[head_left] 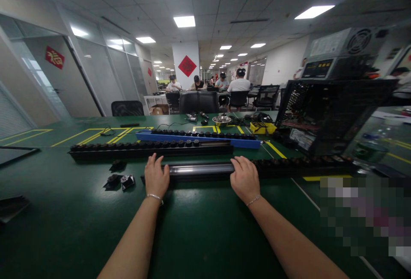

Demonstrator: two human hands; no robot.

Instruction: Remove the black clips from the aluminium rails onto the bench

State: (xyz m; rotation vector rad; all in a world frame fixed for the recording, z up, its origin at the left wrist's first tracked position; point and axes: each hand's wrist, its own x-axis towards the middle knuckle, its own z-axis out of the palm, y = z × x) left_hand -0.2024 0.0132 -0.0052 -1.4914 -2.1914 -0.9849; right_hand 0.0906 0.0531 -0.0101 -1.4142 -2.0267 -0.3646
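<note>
A long black rail with a shiny metal rod (199,169) lies across the green table in front of me. My left hand (156,178) rests on its left end, fingers curled over the rod. My right hand (244,179) grips the rail further right, fingers wrapped over its top. Behind it lies a second black rail (147,149) lined with several black knobs, and beyond that a blue rail (205,137) with more knobs.
Small black parts (119,181) lie left of my left hand. A black mesh computer case (330,114) stands at the right. A metal bowl (221,120), a yellow box (262,128) and cables sit at the back. Several people sit at a far table.
</note>
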